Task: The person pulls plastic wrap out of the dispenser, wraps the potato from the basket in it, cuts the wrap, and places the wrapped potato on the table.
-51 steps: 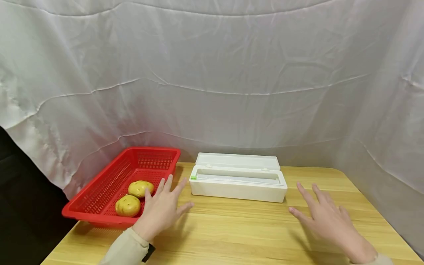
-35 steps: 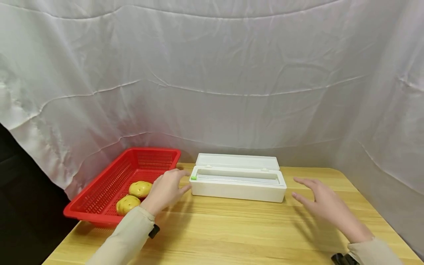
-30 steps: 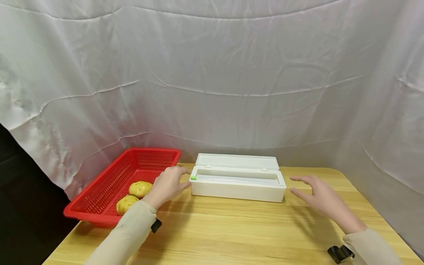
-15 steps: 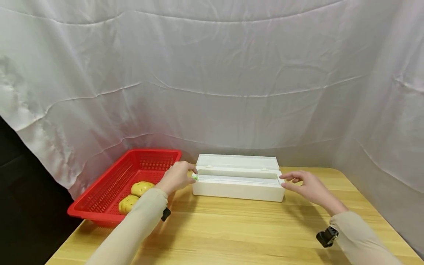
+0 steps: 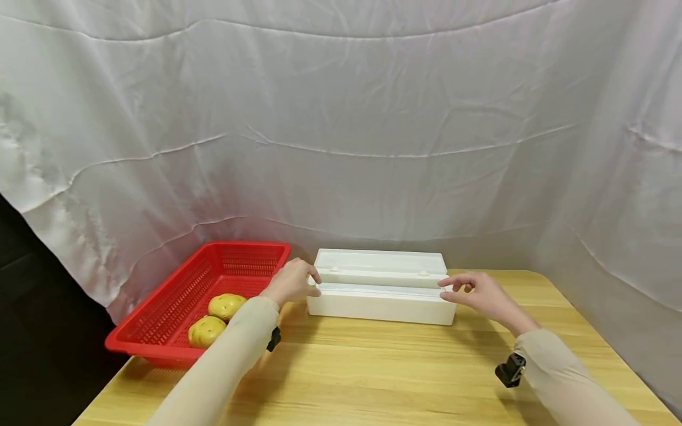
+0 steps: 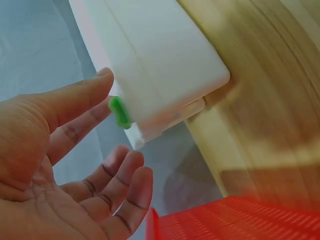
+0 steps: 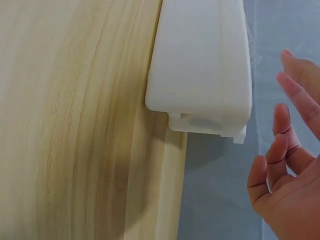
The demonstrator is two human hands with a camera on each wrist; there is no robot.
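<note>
A white plastic-wrap dispenser box [image 5: 380, 309] stands on the table with its lid [image 5: 380, 260] tipped back. At the left end, my left hand [image 5: 293, 281] reaches over the corner with thumb and index finger parted. In the left wrist view these fingers lie close to a green slider [image 6: 120, 112] on the box edge; whether they touch it I cannot tell. Over the right end is my right hand [image 5: 479, 294], its thumb and index finger apart. The right wrist view shows a thin strip of clear film [image 7: 254, 52] beside the box, short of the right fingers.
A red slotted basket [image 5: 154, 350] sits at the table's left side, holding two yellow potatoes [image 5: 227, 306]. Behind the wooden table [image 5: 373, 373] hangs a pale grey curtain [image 5: 341, 118]. Both forearms stretch across the table from the front.
Both hands, first spread wide on either side of the box, have moved inward to its two ends. Their fingers have curved. Box, basket and potatoes stay put.
</note>
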